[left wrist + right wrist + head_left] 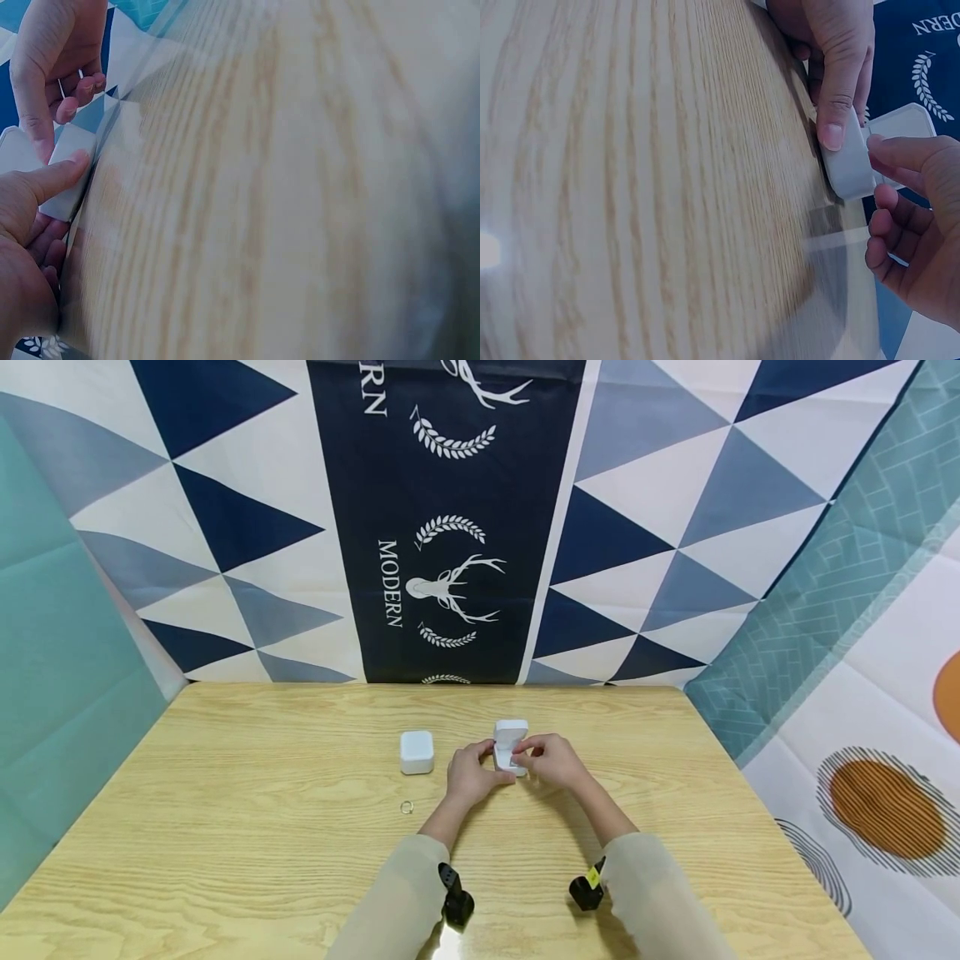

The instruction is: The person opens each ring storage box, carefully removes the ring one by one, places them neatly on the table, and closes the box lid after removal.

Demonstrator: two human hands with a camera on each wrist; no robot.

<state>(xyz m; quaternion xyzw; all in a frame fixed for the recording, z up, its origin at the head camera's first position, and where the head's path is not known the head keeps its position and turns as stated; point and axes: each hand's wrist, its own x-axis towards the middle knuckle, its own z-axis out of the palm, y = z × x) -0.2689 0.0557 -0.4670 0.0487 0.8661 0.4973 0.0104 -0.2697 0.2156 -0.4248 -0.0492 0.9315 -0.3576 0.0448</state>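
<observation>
A small white ring box (512,726) stands on the table with its lid raised. My left hand (471,775) grips its base from the left, with the thumb along the front wall, as the left wrist view also shows on the box (66,196). From the other side, the thumb and forefinger of my right hand (553,760) reach into the opening. In the right wrist view those fingertips (879,147) lie close together at the inner edge; whatever is between them is hidden. To the left, a thin ring (402,809) lies on the wood.
A second white box (416,752), closed, sits left of the open one. Both stand on a light wooden table (247,827). Patterned cloth (450,635) hangs along the table's back edge, and more cloth hangs at both sides. Each forearm carries a small black camera (585,893).
</observation>
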